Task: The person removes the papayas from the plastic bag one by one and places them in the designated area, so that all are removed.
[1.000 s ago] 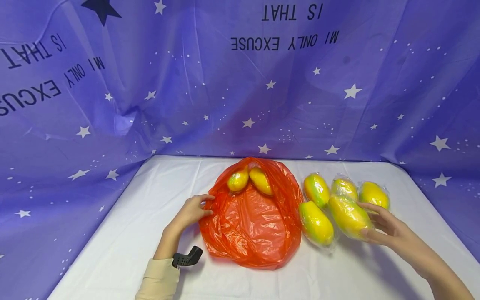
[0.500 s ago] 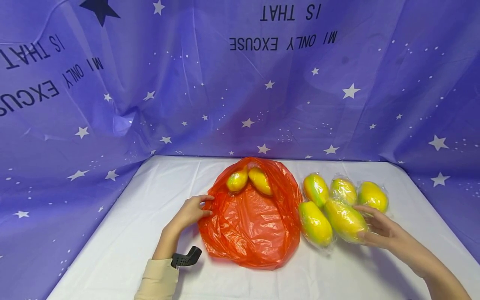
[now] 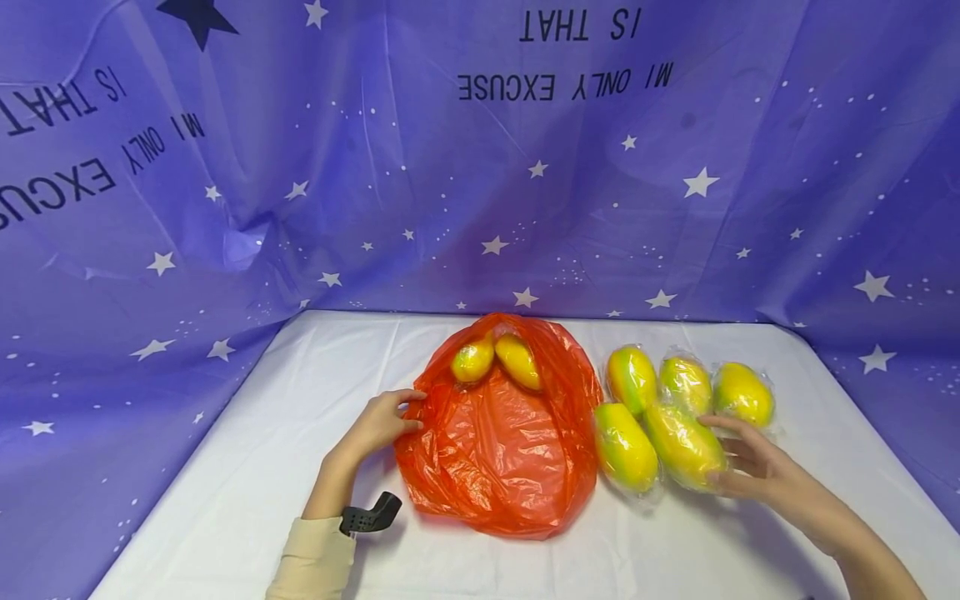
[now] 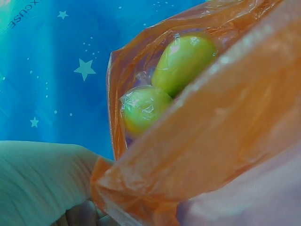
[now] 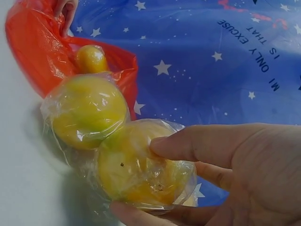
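A red plastic bag lies with its mouth spread wide, and two wrapped mangoes rest inside at the back. My left hand pinches the bag's left rim between thumb and fingers; the left wrist view shows the gathered edge. On the right, my right hand grips a yellow-green mango in clear film, thumb on one side and fingers on the other. Another wrapped mango lies between it and the bag. In the right wrist view the gripped mango appears against its neighbour.
Behind the gripped mango stand three more wrapped mangoes, at left, in the middle and at right. A white cloth covers the table. Purple star-printed fabric hangs at the back and sides.
My right hand has shifted left with the gripped mango, bringing it close to the mango beside the bag. The left hand keeps its place at the bag's rim.
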`<state>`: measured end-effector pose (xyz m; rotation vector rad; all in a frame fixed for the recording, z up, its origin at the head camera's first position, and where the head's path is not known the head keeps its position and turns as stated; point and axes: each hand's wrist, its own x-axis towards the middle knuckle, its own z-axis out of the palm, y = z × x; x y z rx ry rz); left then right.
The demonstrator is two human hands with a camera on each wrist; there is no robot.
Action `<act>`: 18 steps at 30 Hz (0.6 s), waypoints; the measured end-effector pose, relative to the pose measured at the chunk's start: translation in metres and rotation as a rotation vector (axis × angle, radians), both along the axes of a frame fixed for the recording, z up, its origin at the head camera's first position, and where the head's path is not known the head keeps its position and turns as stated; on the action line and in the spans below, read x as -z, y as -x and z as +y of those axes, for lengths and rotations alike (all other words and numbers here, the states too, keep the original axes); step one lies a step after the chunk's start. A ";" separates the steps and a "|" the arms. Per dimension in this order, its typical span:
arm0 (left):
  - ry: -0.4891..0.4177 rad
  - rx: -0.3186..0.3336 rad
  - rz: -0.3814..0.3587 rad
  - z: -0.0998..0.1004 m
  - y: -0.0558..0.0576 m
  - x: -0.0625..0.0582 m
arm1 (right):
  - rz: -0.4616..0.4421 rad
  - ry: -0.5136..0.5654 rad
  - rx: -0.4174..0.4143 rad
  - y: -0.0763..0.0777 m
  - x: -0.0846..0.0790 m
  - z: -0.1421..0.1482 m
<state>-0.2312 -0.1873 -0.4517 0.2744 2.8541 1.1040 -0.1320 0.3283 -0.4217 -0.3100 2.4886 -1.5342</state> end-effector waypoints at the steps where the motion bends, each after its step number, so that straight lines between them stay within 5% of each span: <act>1: 0.002 -0.001 0.000 0.000 0.000 0.000 | -0.003 0.005 -0.002 0.000 0.001 0.000; 18: -0.007 -0.003 0.000 0.001 -0.001 -0.001 | -0.058 0.084 -0.024 0.003 0.012 -0.001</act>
